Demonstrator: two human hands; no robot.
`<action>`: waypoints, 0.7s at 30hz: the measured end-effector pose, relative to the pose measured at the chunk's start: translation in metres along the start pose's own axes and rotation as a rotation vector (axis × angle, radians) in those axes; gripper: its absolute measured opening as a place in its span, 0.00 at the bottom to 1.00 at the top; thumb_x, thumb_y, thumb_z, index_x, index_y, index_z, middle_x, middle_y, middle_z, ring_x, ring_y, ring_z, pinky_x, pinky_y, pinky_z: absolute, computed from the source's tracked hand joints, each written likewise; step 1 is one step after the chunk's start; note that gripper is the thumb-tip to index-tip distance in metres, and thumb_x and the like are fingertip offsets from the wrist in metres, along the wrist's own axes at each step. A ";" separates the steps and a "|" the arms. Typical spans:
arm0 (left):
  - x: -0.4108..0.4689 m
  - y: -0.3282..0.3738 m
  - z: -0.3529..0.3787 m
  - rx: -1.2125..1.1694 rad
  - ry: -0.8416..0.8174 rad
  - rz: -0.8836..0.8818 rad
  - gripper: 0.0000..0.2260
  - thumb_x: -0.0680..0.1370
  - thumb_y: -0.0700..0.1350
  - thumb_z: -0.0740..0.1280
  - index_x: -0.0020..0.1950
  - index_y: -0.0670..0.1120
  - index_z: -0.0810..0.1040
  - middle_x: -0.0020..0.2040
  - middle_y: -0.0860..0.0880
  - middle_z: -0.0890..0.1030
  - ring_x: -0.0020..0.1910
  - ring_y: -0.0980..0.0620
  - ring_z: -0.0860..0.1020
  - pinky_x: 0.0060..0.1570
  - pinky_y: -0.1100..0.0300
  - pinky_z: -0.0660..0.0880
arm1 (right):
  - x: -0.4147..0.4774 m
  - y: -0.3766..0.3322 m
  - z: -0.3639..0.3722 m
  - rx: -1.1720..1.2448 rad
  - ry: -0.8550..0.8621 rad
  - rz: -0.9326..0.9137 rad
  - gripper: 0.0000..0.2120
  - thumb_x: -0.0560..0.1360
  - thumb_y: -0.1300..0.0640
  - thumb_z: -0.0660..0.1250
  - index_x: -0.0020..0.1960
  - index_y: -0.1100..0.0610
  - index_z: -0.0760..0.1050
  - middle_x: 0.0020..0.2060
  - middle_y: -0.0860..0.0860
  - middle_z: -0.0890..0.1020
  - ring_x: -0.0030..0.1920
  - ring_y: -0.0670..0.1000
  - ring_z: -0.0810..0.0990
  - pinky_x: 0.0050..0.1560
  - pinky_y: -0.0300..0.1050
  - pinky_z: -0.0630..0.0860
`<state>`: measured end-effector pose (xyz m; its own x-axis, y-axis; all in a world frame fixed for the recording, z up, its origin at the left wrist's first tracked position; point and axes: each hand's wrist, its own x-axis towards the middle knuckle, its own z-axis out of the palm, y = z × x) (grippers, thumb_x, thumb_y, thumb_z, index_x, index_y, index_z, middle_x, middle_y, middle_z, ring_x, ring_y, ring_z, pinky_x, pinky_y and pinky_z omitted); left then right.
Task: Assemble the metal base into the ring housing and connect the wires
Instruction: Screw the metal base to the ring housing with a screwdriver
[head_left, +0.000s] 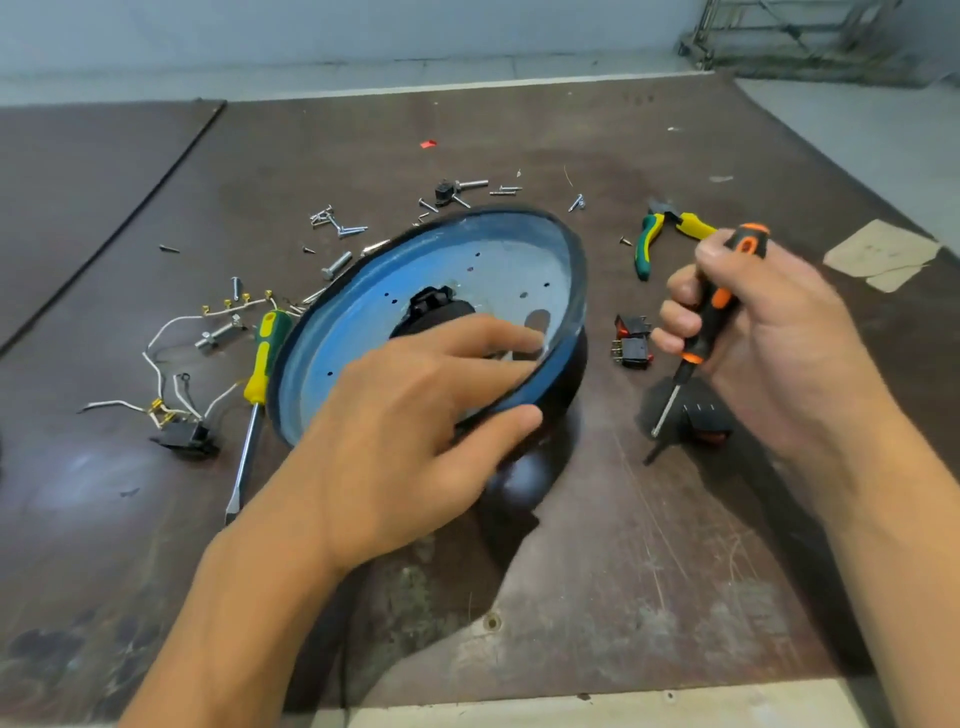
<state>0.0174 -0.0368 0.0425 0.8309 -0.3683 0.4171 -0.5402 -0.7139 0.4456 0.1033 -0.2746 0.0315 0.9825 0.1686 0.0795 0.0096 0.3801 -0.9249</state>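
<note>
A round blue metal base (498, 260) with small holes sits inside a black ring housing (575, 291), tilted up on the brown table. My left hand (415, 410) grips its near rim, fingers lying inside the dish and thumb under the edge. A black part (434, 306) shows at the dish's centre. My right hand (763, 338) holds an orange-and-black screwdriver (714, 317) upright to the right of the housing, tip pointing down. White wires (166, 332) with brass terminals lie at the left, joined to a black switch (187, 436).
A green-and-yellow screwdriver (257, 384) lies left of the housing. Green-and-yellow pliers (660, 234) lie at the back right. Two black rocker switches (631, 340) (701, 418) sit near my right hand. Several loose screws and bolts (337, 226) are scattered behind the housing.
</note>
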 end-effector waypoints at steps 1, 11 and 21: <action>0.000 0.000 -0.004 -0.079 0.085 0.000 0.09 0.78 0.47 0.67 0.54 0.46 0.85 0.58 0.60 0.80 0.57 0.59 0.79 0.55 0.58 0.76 | 0.000 0.002 0.000 -0.016 -0.008 0.005 0.07 0.81 0.59 0.62 0.44 0.54 0.69 0.35 0.53 0.70 0.31 0.50 0.70 0.32 0.43 0.70; -0.001 -0.002 -0.015 -0.556 0.646 -0.150 0.16 0.83 0.46 0.61 0.45 0.33 0.73 0.37 0.29 0.68 0.33 0.34 0.66 0.29 0.42 0.63 | -0.012 0.013 0.016 -0.356 -0.333 -0.022 0.09 0.76 0.54 0.72 0.46 0.52 0.71 0.50 0.57 0.85 0.46 0.53 0.83 0.42 0.43 0.78; 0.002 0.015 0.002 -0.718 0.747 -0.205 0.15 0.84 0.43 0.59 0.49 0.30 0.71 0.38 0.29 0.67 0.35 0.32 0.65 0.31 0.38 0.66 | -0.033 0.030 0.054 -0.694 -0.533 -0.258 0.20 0.68 0.59 0.80 0.42 0.49 0.67 0.31 0.41 0.72 0.32 0.46 0.70 0.35 0.36 0.69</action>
<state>0.0108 -0.0496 0.0486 0.7538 0.3536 0.5539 -0.5541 -0.1112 0.8250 0.0607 -0.2196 0.0216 0.7198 0.6178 0.3164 0.4962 -0.1392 -0.8570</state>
